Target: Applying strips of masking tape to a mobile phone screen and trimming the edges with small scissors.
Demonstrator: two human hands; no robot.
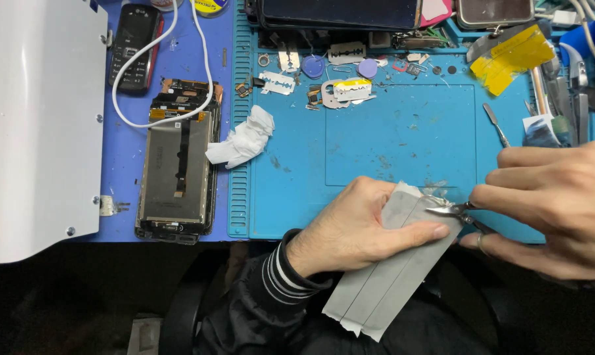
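My left hand (353, 227) grips a flat grey sheet with white edges (386, 283), thumb laid across its upper part, near the front edge of the blue work mat (403, 131). My right hand (554, 207) holds a small metal tool with a pointed tip (452, 210). The tip touches the sheet's upper right corner, where a thin clear film is crumpled. A dark striped sleeve covers my left wrist.
An opened phone with its back exposed (177, 171) lies left of the mat, next to a crumpled white tissue (245, 138). A keypad phone (134, 46), a white cable, razor blades (278, 82), picks and tools crowd the back. A white machine (41, 125) stands far left.
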